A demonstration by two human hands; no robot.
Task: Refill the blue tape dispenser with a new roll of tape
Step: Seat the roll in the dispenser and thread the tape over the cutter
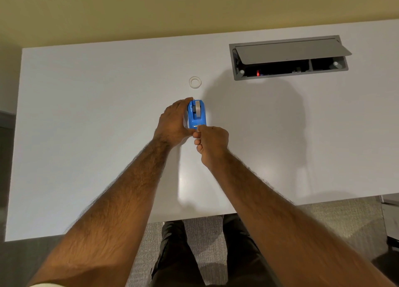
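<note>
The blue tape dispenser (pixel 197 113) stands on the white desk (pixel 86 125) near its middle, with a grey-white roll of tape (pixel 196 109) seated in it. My left hand (pixel 176 122) wraps around the dispenser's left side and holds it. My right hand (pixel 212 143) is at the dispenser's near end by the cutter, fingers pinched together; whether tape is between them is too small to tell. A small white ring, an empty tape core (pixel 195 82), lies flat on the desk just beyond the dispenser.
A grey cable box (pixel 289 58) is set into the desk at the back right, its lid tilted open. The desk's front edge runs just above my legs. Carpet shows below, and a yellow wall stands behind the desk.
</note>
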